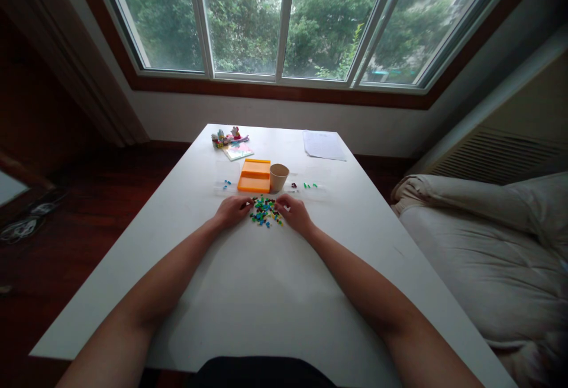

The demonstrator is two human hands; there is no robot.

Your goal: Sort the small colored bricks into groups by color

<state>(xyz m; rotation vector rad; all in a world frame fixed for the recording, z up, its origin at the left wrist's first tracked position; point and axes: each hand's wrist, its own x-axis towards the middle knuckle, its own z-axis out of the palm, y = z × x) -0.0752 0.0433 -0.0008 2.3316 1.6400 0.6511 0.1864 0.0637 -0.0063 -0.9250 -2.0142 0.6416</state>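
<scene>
A loose pile of small green, blue, yellow and dark pieces lies on the white table. At the pile's left edge is my left hand, its fingers bent together; whatever they hold is too small to name. My right hand touches the right edge, thumb and fingers pinched over the pieces, and its fingertips hide anything between them. Just beyond the pile sit an open orange case and a beige cup. Blue bits lie left of the case, dark bits and green bits right of the cup.
Small built toy figures and a colourful card are at the table's far left. Paper sheets lie at the far right. A padded cream seat stands right of the table, and a window spans the wall beyond.
</scene>
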